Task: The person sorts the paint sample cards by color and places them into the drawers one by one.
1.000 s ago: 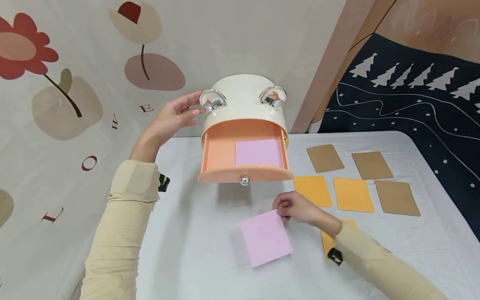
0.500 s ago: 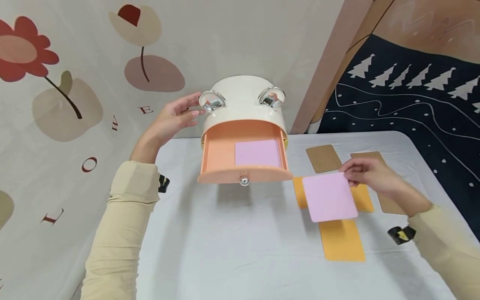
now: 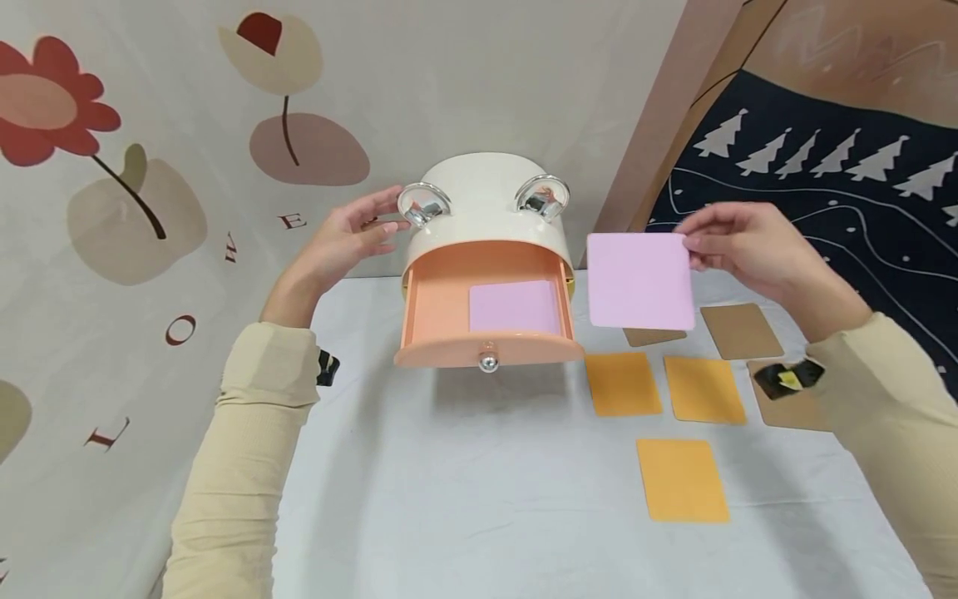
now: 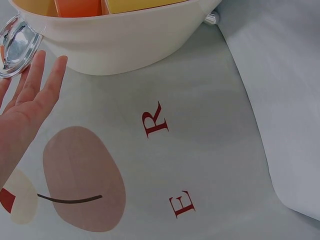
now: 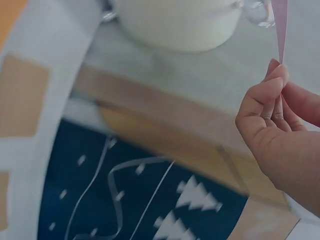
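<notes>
My right hand (image 3: pixel 756 249) pinches a square lilac card (image 3: pixel 639 281) by its upper right corner, raised to the right of a white rounded cabinet (image 3: pixel 486 195). Edge-on in the right wrist view, the card (image 5: pixel 281 30) shows between thumb and fingers. The cabinet's peach drawer (image 3: pixel 441 299) is pulled out, with another lilac card (image 3: pixel 513 306) lying in its right part. My left hand (image 3: pixel 353 229) has its fingers extended at the cabinet's left silver ear (image 3: pixel 424 202); the left wrist view shows these fingers (image 4: pixel 36 82) beside that ear.
Three orange cards (image 3: pixel 683 481) and several brown cards (image 3: pixel 741 331) lie on the white-covered table (image 3: pixel 449 491), right of the drawer. A printed cloth (image 3: pixel 187 100) hangs behind and at the left; a dark tree-patterned cloth (image 3: pixel 846 191) is at the right.
My right hand has carried the lilac card from in front of the drawer, over the orange cards to the right, then up beside the cabinet. My left hand has stayed put.
</notes>
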Action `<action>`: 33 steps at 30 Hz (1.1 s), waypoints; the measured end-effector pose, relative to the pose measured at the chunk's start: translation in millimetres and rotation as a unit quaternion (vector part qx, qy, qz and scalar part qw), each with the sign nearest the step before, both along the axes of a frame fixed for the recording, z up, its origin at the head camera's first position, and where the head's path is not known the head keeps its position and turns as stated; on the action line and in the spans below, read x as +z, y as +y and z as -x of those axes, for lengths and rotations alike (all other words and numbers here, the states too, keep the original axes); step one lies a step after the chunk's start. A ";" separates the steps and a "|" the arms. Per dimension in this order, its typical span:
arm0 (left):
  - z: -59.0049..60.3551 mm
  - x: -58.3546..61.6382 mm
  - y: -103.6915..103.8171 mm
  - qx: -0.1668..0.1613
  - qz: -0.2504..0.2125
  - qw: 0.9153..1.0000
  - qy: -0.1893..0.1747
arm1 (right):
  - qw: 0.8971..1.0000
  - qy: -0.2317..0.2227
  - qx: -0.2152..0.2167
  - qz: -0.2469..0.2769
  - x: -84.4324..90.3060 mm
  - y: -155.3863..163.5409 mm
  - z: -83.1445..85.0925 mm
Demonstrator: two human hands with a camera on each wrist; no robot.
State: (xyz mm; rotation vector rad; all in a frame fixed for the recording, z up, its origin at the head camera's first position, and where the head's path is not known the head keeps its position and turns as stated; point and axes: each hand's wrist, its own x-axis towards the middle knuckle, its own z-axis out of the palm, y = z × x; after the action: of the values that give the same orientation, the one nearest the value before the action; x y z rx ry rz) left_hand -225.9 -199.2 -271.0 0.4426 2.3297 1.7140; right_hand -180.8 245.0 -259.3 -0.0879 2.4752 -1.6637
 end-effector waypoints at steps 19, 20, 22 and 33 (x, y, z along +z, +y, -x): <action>0.9 0.2 -0.2 0.000 0.000 1.000 -0.003 | 0.997 -0.038 0.054 0.032 -20.2 -120.9 26.7; 0.7 0.4 0.0 0.000 0.000 1.000 -0.003 | 0.997 -0.040 0.057 0.024 -21.2 -122.2 26.3; 0.5 0.8 0.4 0.000 0.000 1.000 -0.003 | 0.997 -0.041 0.062 0.008 -22.9 -122.8 25.7; 0.3 0.9 0.2 -0.001 0.000 1.000 -0.004 | 0.993 0.022 0.111 -0.041 -15.8 -93.5 3.2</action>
State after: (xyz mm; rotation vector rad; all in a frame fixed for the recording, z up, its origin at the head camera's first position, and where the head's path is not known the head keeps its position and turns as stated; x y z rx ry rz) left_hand -226.2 -199.0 -270.1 0.4369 2.3231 1.7115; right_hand -184.0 151.5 -275.1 -0.3782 2.4579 -1.4834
